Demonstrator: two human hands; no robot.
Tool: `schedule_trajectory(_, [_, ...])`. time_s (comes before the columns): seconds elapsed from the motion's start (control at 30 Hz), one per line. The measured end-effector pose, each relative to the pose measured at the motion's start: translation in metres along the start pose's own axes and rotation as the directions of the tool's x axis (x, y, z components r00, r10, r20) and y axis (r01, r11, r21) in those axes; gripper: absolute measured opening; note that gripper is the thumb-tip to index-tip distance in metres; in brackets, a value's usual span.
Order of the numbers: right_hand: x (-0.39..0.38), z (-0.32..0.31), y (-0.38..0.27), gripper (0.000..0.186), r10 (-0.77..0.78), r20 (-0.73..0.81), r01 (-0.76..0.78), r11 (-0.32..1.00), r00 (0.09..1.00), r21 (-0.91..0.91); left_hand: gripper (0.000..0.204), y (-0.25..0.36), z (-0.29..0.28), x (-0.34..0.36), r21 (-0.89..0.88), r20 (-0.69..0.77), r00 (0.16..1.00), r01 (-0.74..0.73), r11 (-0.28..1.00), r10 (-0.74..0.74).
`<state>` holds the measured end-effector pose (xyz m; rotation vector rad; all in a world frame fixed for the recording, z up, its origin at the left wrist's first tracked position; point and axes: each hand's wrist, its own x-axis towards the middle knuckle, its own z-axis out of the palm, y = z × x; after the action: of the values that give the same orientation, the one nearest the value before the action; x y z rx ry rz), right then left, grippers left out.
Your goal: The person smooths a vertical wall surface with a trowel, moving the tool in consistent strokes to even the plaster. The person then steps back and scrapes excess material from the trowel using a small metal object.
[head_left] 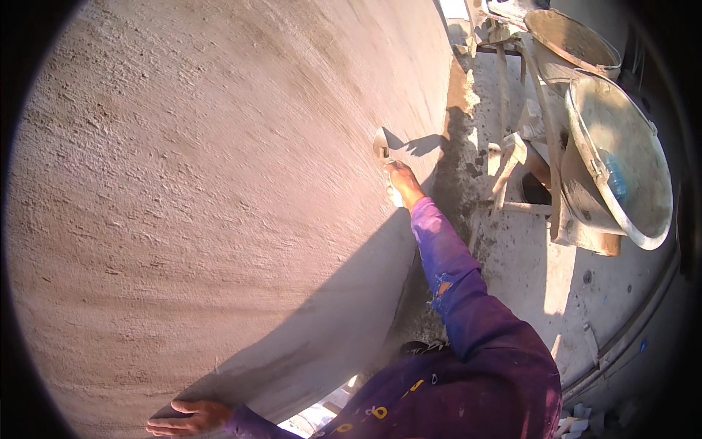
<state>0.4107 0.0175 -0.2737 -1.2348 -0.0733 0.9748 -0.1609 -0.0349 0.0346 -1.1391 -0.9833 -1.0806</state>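
- R grip (404, 183): clenched on trowel (382, 145) hndl.
- Blade (379, 138) juts just fwd of fingers, by wall (219, 161); contact unclear.
- L grip (191, 418): released, laid flat on wall, lower L.
- Bucket (585, 192) w/ blue plastic item (616, 175): well apart, R.

Two hands (404, 183) — one trowel (379, 142), one wall (219, 175), at least two buckets (647, 179) — one blue bottle (613, 175).
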Motion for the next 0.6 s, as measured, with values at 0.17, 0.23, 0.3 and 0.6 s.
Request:
schedule_trajectory(0.17, [0.007,0.003,-0.006,0.056,-0.068,-0.061,0.065,0.997,0.996,-0.053,0.087,0.053,-0.031,0.021,0.092,0.184,0.97,0.144,0.985,-0.159])
schedule_trajectory(0.23, [0.003,0.01,-0.007,0.057,-0.124,-0.143,0.112,0.99,0.982,-0.09,0.088,0.057,-0.033,0.027,0.098,0.184,0.969,0.152,0.984,-0.168])
schedule_trajectory(0.3, [-0.001,0.011,-0.012,0.068,-0.111,-0.093,0.102,0.99,0.99,-0.095,0.088,0.056,-0.032,0.026,0.091,0.179,0.969,0.159,0.983,-0.173])
schedule_trajectory(0.6, [0.003,0.004,-0.011,0.07,-0.07,-0.016,0.069,0.997,0.997,-0.044,0.087,0.054,-0.027,0.022,0.072,0.156,0.977,0.137,0.988,-0.147])
